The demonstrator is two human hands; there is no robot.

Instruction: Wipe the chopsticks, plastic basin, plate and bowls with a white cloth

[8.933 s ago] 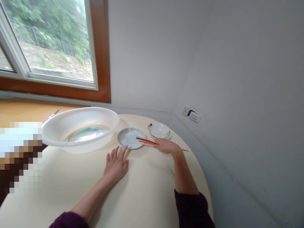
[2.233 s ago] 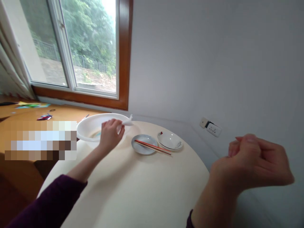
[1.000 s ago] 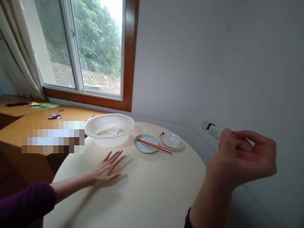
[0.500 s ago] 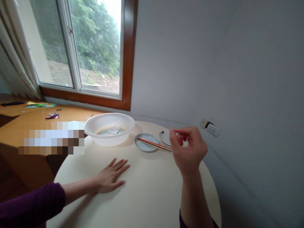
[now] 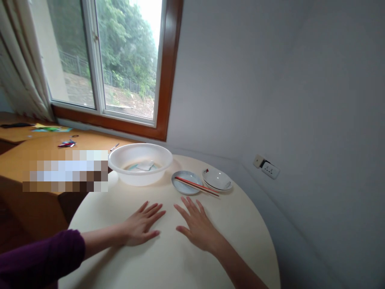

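Observation:
My left hand (image 5: 142,225) lies flat on the white round table (image 5: 168,265), fingers spread and holding nothing. To its right, my right hand (image 5: 195,224) is also open and palm down at the tabletop, its fingertips just short of a small bluish-grey plate (image 5: 184,188). A pair of chopsticks (image 5: 197,185), reddish at one end, rests across that plate, with the other ends reaching past its right rim. Beside the plate sits a white dish (image 5: 217,179) with a small red and dark pattern. Beyond my left hand stands a translucent white plastic basin (image 5: 140,178) with a pale flat item (image 5: 145,165) inside.
A wooden desk (image 5: 90,138) adjoins the table at the left, with pens (image 5: 66,143) and coloured papers (image 5: 51,128) on it. A blurred patch covers part of the desk. The wall with a socket (image 5: 270,170) borders the table on the right.
My right hand has come down and left from above the dish, and its pinched fingers have spread out. The white dish now shows fully. My left hand has stayed in place.

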